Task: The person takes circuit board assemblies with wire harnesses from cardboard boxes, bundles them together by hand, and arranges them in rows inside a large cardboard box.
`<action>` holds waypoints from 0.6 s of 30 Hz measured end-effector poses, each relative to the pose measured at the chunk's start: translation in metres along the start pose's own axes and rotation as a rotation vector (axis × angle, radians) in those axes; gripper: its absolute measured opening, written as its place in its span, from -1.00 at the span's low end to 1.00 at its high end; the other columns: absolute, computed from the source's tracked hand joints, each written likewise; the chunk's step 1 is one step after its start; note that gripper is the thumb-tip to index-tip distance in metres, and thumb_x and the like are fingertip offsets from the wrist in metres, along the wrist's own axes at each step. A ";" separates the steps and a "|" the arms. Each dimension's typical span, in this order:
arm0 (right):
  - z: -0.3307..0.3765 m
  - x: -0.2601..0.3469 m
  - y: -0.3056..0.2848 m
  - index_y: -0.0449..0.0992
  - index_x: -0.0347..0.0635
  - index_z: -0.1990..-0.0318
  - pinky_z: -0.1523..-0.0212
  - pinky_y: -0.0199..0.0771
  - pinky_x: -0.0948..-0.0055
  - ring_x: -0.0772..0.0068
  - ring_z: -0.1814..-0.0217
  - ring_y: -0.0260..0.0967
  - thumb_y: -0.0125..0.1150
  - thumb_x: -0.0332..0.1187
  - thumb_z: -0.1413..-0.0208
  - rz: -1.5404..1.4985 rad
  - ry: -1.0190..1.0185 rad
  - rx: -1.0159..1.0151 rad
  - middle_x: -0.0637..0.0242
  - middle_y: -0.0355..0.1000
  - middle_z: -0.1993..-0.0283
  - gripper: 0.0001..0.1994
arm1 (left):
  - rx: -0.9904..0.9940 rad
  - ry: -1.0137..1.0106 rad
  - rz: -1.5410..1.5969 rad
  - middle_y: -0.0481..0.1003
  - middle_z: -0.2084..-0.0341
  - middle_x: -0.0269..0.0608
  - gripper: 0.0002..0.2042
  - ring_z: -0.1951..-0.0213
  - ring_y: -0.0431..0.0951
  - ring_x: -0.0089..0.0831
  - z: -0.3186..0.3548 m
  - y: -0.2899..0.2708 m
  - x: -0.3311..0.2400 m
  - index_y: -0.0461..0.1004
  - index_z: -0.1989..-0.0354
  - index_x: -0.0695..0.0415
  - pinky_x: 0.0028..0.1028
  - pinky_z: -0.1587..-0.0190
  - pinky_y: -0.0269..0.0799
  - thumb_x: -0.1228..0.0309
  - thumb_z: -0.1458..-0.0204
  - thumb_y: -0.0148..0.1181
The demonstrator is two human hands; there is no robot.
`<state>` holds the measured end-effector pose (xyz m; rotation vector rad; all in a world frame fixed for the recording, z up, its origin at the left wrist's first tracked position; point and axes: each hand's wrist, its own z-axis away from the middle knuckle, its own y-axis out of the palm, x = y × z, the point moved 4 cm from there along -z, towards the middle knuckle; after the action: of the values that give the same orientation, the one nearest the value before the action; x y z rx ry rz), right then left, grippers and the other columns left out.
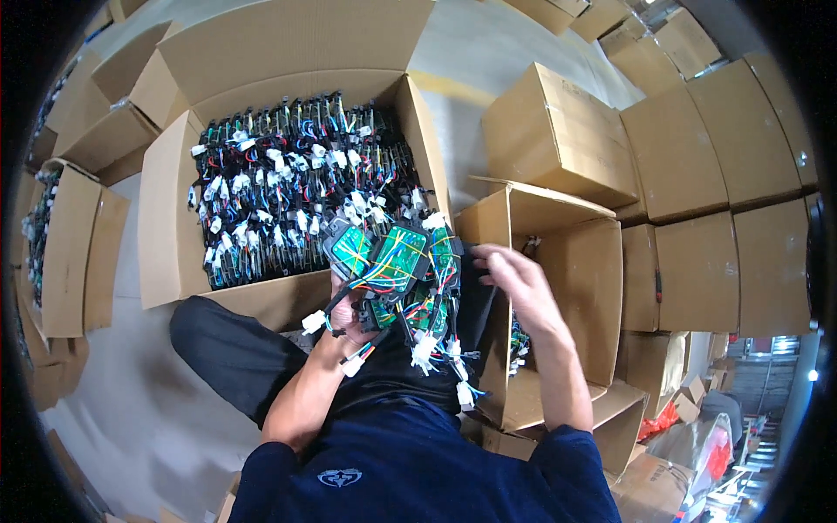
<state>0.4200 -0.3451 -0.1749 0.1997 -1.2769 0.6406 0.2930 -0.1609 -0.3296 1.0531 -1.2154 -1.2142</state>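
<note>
My left hand (347, 315) is closed around a cluster of green circuit boards (401, 260) in black housings, held above my lap. Yellow bands or wires cross the boards' faces. Coloured leads with white plug connectors (424, 350) dangle below them. My right hand (520, 281) is just right of the cluster, fingers loosely extended toward it and nothing visible in them. In front of me, an open cardboard box (431, 144) holds tightly packed rows of similar wired boards (296, 187). The held cluster overlaps this box's near right corner.
To my right stands an open cardboard box (571, 279) with some wired pieces (520, 342) low inside. Closed cartons (689, 166) are stacked beyond it. More open boxes (100, 235) with wired parts line the left. My bent leg (231, 344) lies against the front box.
</note>
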 end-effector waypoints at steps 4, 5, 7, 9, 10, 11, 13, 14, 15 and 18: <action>-0.008 0.013 0.049 0.54 -0.38 -0.11 0.07 0.43 0.55 0.61 0.12 0.43 0.30 -0.26 -0.26 0.283 -0.015 0.061 0.33 0.57 0.12 -0.60 | -0.037 0.020 -0.018 0.55 -0.12 -0.04 -0.30 -0.15 0.55 -0.13 0.001 0.004 -0.005 0.40 -0.27 0.20 -0.09 -0.26 0.43 -0.14 -0.16 0.21; -0.007 0.009 0.056 0.54 -0.38 -0.11 0.07 0.43 0.55 0.61 0.12 0.43 0.30 -0.26 -0.26 0.283 -0.012 0.066 0.33 0.57 0.12 -0.60 | -0.046 0.029 -0.022 0.55 -0.12 -0.04 -0.29 -0.15 0.55 -0.13 0.003 0.004 -0.005 0.40 -0.27 0.20 -0.09 -0.26 0.43 -0.15 -0.16 0.20; -0.003 -0.001 0.056 0.53 -0.40 -0.07 0.08 0.44 0.53 0.61 0.14 0.43 0.29 -0.31 -0.25 0.049 0.007 -0.146 0.33 0.56 0.13 -0.65 | -0.054 0.054 -0.024 0.55 -0.12 -0.04 -0.29 -0.15 0.55 -0.13 0.003 0.005 -0.004 0.40 -0.27 0.21 -0.09 -0.26 0.43 -0.16 -0.16 0.19; 0.000 -0.004 0.056 0.47 -0.35 -0.03 0.04 0.43 0.52 0.61 0.12 0.40 0.18 -0.44 -0.29 -0.154 -0.058 -0.303 0.34 0.51 0.11 -0.77 | -0.065 0.084 -0.023 0.55 -0.13 -0.04 -0.29 -0.16 0.55 -0.13 0.001 0.007 -0.004 0.40 -0.27 0.21 -0.09 -0.27 0.42 -0.16 -0.17 0.18; 0.004 -0.004 0.055 0.46 -0.33 -0.02 0.03 0.43 0.52 0.61 0.12 0.40 0.16 -0.46 -0.29 -0.206 -0.119 -0.376 0.34 0.50 0.10 -0.79 | -0.071 0.098 -0.022 0.55 -0.13 -0.04 -0.29 -0.16 0.55 -0.13 0.001 0.008 -0.004 0.40 -0.28 0.21 -0.09 -0.27 0.42 -0.17 -0.17 0.18; 0.007 -0.002 0.054 0.45 -0.32 -0.01 0.02 0.42 0.51 0.61 0.11 0.39 0.14 -0.48 -0.30 -0.257 -0.181 -0.449 0.34 0.49 0.10 -0.81 | -0.078 0.112 -0.021 0.55 -0.13 -0.04 -0.28 -0.16 0.55 -0.13 0.001 0.008 -0.004 0.40 -0.28 0.21 -0.09 -0.27 0.42 -0.17 -0.17 0.17; 0.012 0.002 0.051 0.45 -0.31 0.00 0.03 0.49 0.46 0.58 0.13 0.42 0.13 -0.46 -0.32 -0.229 -0.278 -0.616 0.32 0.49 0.13 -0.82 | -0.094 0.129 -0.021 0.55 -0.13 -0.04 -0.28 -0.16 0.54 -0.13 0.003 0.008 -0.005 0.40 -0.28 0.21 -0.09 -0.27 0.42 -0.18 -0.17 0.16; 0.008 0.005 0.048 0.45 -0.31 0.01 0.05 0.55 0.38 0.53 0.14 0.46 0.11 -0.43 -0.33 -0.342 -0.252 -0.588 0.31 0.50 0.14 -0.82 | -0.101 0.136 -0.021 0.55 -0.13 -0.04 -0.28 -0.16 0.54 -0.13 0.002 0.008 -0.006 0.40 -0.28 0.21 -0.08 -0.27 0.41 -0.18 -0.17 0.16; 0.008 0.013 0.045 0.46 -0.30 0.02 0.07 0.62 0.30 0.48 0.15 0.50 0.10 -0.40 -0.34 -0.456 -0.223 -0.561 0.29 0.51 0.16 -0.82 | -0.086 0.104 0.051 0.54 -0.14 -0.04 -0.25 -0.19 0.52 -0.11 0.006 0.006 -0.009 0.40 -0.29 0.21 -0.07 -0.30 0.37 -0.23 -0.20 0.07; 0.029 0.041 0.036 0.51 -0.22 -0.09 0.13 0.67 0.26 0.45 0.09 0.57 0.08 -0.20 -0.38 -0.690 -0.092 -0.390 0.27 0.58 0.03 -0.69 | -0.103 0.205 0.029 0.55 -0.14 -0.05 -0.29 -0.15 0.56 -0.15 0.007 -0.003 -0.016 0.43 -0.26 0.19 -0.11 -0.26 0.43 -0.22 -0.23 0.04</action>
<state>0.3826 -0.3163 -0.1356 0.3260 -1.2897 -0.2098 0.2864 -0.1447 -0.3337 1.0518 -0.9966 -1.1060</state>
